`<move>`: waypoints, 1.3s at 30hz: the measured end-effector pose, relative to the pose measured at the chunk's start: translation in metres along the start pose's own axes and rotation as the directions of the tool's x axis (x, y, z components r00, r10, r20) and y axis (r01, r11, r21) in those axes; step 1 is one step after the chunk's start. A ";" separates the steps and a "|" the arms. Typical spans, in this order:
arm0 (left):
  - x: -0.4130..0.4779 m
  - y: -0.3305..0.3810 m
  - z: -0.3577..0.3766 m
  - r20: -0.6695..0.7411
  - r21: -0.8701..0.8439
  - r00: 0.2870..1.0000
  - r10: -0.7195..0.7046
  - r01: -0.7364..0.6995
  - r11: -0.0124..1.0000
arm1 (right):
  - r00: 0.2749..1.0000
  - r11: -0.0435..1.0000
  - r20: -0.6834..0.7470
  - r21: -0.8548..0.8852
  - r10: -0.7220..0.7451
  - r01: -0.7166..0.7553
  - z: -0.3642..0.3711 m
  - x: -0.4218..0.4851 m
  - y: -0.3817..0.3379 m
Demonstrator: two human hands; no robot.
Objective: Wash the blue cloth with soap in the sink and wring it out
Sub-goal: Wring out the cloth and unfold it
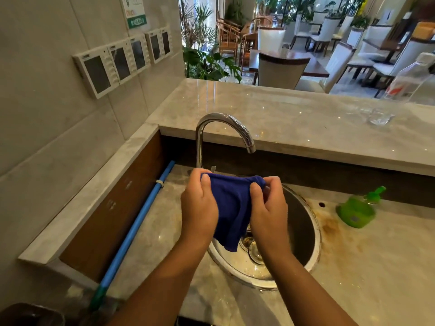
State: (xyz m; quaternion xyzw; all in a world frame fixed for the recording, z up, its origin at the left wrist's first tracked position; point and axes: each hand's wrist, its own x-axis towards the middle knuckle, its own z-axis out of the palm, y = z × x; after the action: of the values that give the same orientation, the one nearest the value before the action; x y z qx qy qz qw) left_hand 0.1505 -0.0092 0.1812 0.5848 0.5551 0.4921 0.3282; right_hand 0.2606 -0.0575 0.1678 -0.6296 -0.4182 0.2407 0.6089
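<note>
1. The blue cloth (231, 208) hangs bunched between our two hands, right over the sink (302, 227) and just in front of the tap's spout. Its top edge stretches from one hand to the other, and its lower corner dangles above the drain (249, 243). We judge it is held here so that whatever drips off lands in the bowl, not on the counter.
2. Our left hand (200, 208) grips the cloth's top left corner, with the thumb pressed on the front and the fingers wrapped round it. Our right hand (268, 205) pinches the top right corner in much the same way. Two grips at opposite ends look to us like the set-up for rubbing the fabric against itself or for twisting it.
3. The tap (226, 128) arches over the bowl, and we see no water coming from it. We cannot tell whether the cloth is wet or soaped; no lather shows on it.
4. The green soap bottle (356, 209) stands on the counter just to the right of the sink, near enough for the right hand to reach. Neither hand touches it.
5. Further out, a blue pipe (141, 220) runs along the base of the left wall. On the raised ledge (282, 109) behind the tap stand a glass (380, 117) and a clear plastic bottle (412, 81), well apart from the cloth.
</note>
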 end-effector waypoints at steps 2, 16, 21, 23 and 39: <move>-0.002 0.003 0.004 -0.010 0.023 0.989 0.147 -0.147 0.989 | 0.996 1.000 -0.084 0.026 0.018 -0.016 0.006 0.003 0.004; 0.011 -0.008 -0.007 0.344 -0.488 0.802 -0.489 0.597 0.636 | 0.969 0.954 0.013 -0.172 -0.245 0.244 -0.002 0.026 -0.001; 0.001 -0.013 -0.022 0.730 -0.456 0.533 -0.428 0.846 0.276 | 0.965 0.953 -0.036 -0.173 -0.259 0.250 -0.003 0.022 0.002; -0.007 -0.018 -0.022 0.733 -0.444 0.543 -0.411 0.839 0.315 | 0.960 0.951 -0.072 -0.174 -0.270 0.254 -0.005 0.020 0.001; 0.001 -0.016 -0.002 0.136 -0.024 0.964 0.228 -0.227 0.974 | 0.750 0.523 0.159 0.625 0.642 -0.580 0.023 0.000 0.007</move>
State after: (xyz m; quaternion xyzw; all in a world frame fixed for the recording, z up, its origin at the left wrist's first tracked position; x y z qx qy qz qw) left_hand 0.1435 -0.0061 0.1665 0.6757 0.4583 0.4873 0.3096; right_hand 0.2437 -0.0438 0.1580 -0.4990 -0.0340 0.5368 0.6794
